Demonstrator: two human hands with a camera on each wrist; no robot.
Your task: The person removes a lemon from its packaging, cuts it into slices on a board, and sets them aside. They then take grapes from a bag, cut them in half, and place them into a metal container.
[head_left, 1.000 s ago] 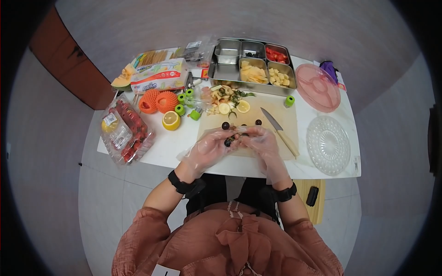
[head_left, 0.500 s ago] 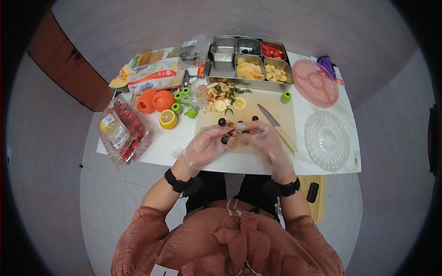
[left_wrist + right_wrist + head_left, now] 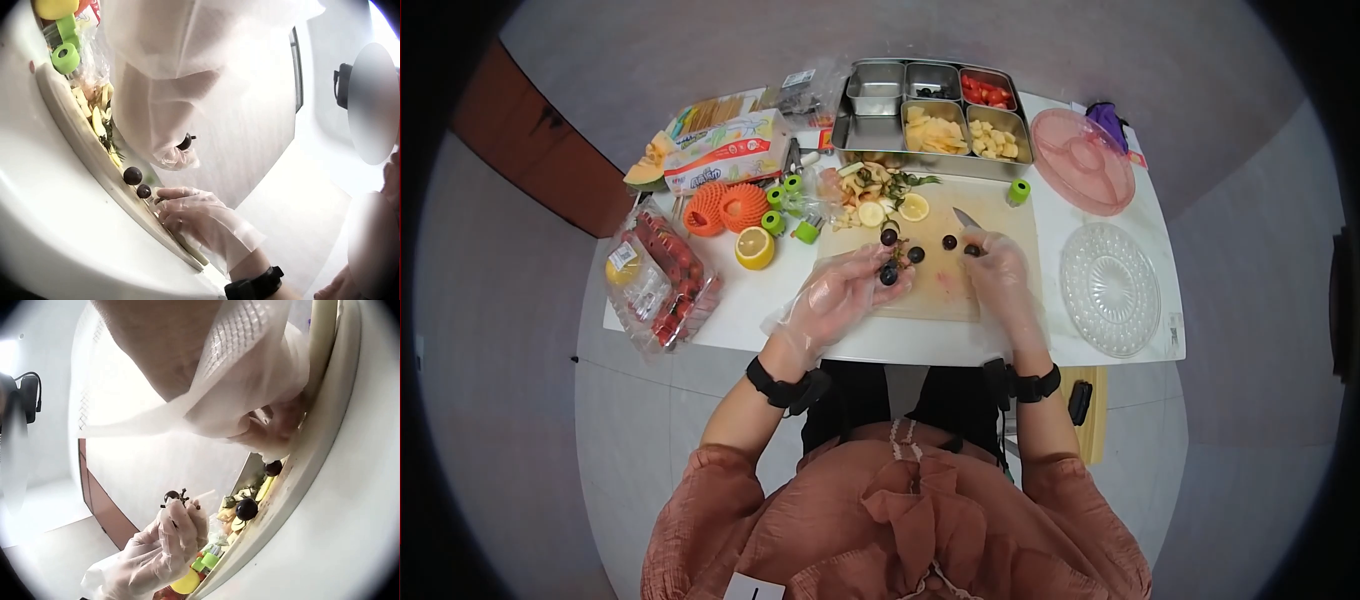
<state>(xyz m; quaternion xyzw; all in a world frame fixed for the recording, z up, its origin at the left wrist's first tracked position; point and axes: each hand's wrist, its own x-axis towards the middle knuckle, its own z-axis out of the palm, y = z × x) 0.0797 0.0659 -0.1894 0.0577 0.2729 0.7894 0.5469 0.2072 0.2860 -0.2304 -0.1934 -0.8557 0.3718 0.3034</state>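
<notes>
My left hand [image 3: 835,295], in a clear plastic glove, holds a stem with dark grapes [image 3: 889,273] above the cutting board [image 3: 870,240]. Another dark grape [image 3: 889,237] shows just beyond those fingers. At the right, my gloved right hand [image 3: 1005,285] is low at the board, pinching a dark grape [image 3: 972,250] at its fingertips. Between the hands lie two loose grapes, one nearer the left [image 3: 915,255] and one farther back [image 3: 949,242]. The knife [image 3: 964,217] is partly hidden beneath the right hand. In the right wrist view, the stem [image 3: 184,496] pokes out of the left fingers.
A steel tray [image 3: 865,135] with cut fruit in its containers stands at the back. Peels and lemon slices [image 3: 871,213] lie on the board's far edge. To the right are a pink divided tray [image 3: 1083,165] and a clear plate [image 3: 1110,290]; a strawberry box [image 3: 662,280] is left.
The hands were together over the grapes; now the right has moved away to the right, down by the knife, with a grape. The left still holds the stem. The head view has shifted slightly.
</notes>
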